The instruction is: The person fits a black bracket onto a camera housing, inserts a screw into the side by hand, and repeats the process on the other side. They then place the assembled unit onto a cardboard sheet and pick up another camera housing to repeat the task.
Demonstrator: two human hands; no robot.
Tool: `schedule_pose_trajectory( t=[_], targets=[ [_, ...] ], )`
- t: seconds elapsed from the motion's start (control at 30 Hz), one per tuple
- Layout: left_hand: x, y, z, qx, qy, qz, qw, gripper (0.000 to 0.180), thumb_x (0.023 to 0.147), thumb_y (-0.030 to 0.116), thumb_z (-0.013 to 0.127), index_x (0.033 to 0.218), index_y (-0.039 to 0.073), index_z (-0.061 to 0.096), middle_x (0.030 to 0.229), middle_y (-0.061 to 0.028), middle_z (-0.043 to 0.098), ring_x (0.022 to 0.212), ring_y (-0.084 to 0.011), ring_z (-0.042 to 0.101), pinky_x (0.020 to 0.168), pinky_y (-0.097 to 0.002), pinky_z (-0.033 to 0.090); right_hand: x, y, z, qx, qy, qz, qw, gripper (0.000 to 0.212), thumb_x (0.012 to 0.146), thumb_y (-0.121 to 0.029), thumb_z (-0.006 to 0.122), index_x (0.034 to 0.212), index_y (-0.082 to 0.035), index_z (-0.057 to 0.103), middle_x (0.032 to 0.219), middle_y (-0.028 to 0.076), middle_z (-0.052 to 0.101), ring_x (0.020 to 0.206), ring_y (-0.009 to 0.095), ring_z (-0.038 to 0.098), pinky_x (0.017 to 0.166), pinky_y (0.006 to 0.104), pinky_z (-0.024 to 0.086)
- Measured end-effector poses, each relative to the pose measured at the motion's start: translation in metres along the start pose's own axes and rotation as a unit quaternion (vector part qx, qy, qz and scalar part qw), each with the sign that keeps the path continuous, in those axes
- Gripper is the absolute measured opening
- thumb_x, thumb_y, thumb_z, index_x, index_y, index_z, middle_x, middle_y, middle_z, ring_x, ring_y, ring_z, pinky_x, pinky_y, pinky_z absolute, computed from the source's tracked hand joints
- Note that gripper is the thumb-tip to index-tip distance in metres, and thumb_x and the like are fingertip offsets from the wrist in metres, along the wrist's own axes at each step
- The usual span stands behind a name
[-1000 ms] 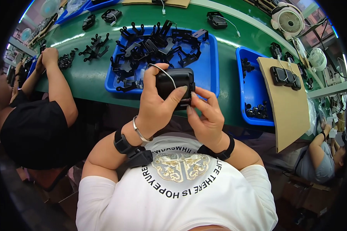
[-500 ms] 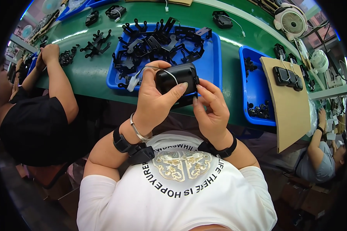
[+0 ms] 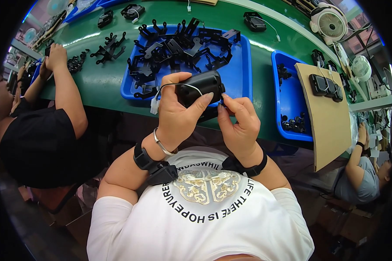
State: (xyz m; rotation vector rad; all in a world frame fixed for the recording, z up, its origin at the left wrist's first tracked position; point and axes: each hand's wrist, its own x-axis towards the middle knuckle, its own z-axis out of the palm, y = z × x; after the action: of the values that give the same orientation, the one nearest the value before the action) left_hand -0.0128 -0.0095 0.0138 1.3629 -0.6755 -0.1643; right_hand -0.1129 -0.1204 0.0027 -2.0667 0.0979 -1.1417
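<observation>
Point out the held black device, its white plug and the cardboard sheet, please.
Black device [image 3: 207, 81]: head view, middle of its casing.
White plug [image 3: 154, 106]: head view, middle of its body.
Cardboard sheet [image 3: 329, 119]: head view, bare part of its face.

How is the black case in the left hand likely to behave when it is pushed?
The black case is probably stiff: its boxy sides show no dent in the left hand. Its smooth, shiny surface may feel slippery. The white cable seems floppy, since it curves loosely.

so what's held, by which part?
Left grip holds the rounded black plastic box around its left side; right grip is at its right edge, pinch unclear.
</observation>
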Motion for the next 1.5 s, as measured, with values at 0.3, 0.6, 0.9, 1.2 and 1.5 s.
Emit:
schedule_pose_trajectory(
  t=[0.3, 0.6, 0.9, 1.2, 1.5],
  targets=[
    [0.011, 0.012, -0.004, -0.106, -0.073, -0.119, 0.984, 0.047, 0.077, 0.006, 0.069, 0.113, 0.004, 0.039, 0.096, -0.0078, 0.054, 0.082, -0.0123, 0.057, 0.070, -0.0231, 0.049, -0.001, -0.006, -0.003, -0.014, -0.022, -0.018, 1.000, 0.027, 0.074, 0.011, 0.063, 0.101, 0.004, 0.061, 0.080, 0.009, 0.056, 0.060, 0.012, 0.055, 0.051, 0.0218, 0.044],
    [0.014, 0.014, -0.003, 0.001, -0.082, -0.058, 0.995, 0.052, 0.079, 0.006, 0.067, 0.121, 0.005, 0.036, 0.099, -0.0078, 0.056, 0.086, -0.0111, 0.058, 0.072, -0.0229, 0.049, -0.003, -0.006, 0.002, 0.008, -0.004, -0.003, 1.000, 0.026, 0.076, 0.007, 0.065, 0.102, 0.005, 0.061, 0.084, 0.010, 0.056, 0.061, 0.014, 0.054, 0.052, 0.0221, 0.045],
    [0.017, 0.012, -0.005, -0.155, -0.063, -0.130, 0.977, 0.056, 0.081, 0.007, 0.066, 0.126, 0.006, 0.033, 0.098, -0.0063, 0.056, 0.087, -0.0117, 0.058, 0.073, -0.0230, 0.049, -0.003, -0.002, -0.005, -0.008, -0.050, -0.065, 0.997, 0.036, 0.075, 0.000, 0.070, 0.110, 0.002, 0.060, 0.088, 0.009, 0.055, 0.070, 0.016, 0.054, 0.057, 0.0234, 0.044],
    [0.010, 0.018, 0.000, -0.051, -0.102, -0.101, 0.988, 0.073, 0.067, 0.017, 0.080, 0.123, 0.004, 0.034, 0.098, -0.0073, 0.054, 0.084, -0.0132, 0.059, 0.068, -0.0238, 0.052, -0.009, 0.002, -0.004, 0.006, -0.030, -0.109, 0.994, 0.038, 0.068, -0.001, 0.075, 0.104, 0.000, 0.063, 0.088, 0.009, 0.057, 0.071, 0.018, 0.056, 0.057, 0.0245, 0.046],
    [0.013, 0.021, -0.006, 0.020, -0.094, -0.093, 0.991, 0.074, 0.060, 0.019, 0.083, 0.118, 0.007, 0.038, 0.096, -0.0071, 0.053, 0.079, -0.0118, 0.058, 0.067, -0.0236, 0.052, -0.006, 0.006, -0.008, 0.048, -0.081, -0.169, 0.981, 0.033, 0.073, 0.002, 0.068, 0.106, 0.001, 0.061, 0.095, 0.011, 0.058, 0.080, 0.021, 0.059, 0.067, 0.0290, 0.049]
  ],
)
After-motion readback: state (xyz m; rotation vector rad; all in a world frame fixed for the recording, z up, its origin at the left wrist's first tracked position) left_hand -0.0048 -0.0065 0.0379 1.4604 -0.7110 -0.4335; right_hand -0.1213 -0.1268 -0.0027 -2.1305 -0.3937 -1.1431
